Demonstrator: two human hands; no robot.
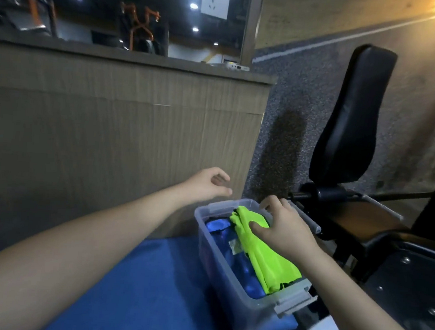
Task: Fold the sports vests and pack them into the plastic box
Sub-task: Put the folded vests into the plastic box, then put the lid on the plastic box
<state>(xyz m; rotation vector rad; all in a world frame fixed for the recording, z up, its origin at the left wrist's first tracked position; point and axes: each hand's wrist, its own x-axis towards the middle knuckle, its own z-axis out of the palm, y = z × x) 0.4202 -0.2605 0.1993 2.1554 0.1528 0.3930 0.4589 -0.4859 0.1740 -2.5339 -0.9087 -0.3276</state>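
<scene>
A clear plastic box (228, 277) stands on a blue padded surface (134, 283). Inside it lies a folded neon-green vest (263, 257) on top of blue vests (228, 243). My right hand (281, 227) rests flat on the far end of the green vest, fingers spread over the box's far rim. My left hand (207, 185) hovers above and beyond the box's far left corner, fingers loosely apart and holding nothing.
A wood-panelled counter wall (114, 136) rises just behind the blue surface. To the right stands a black padded gym seat (352, 118) with a metal frame and bar (308, 219) close to the box. The box's grey latch (294, 301) sticks out at the near end.
</scene>
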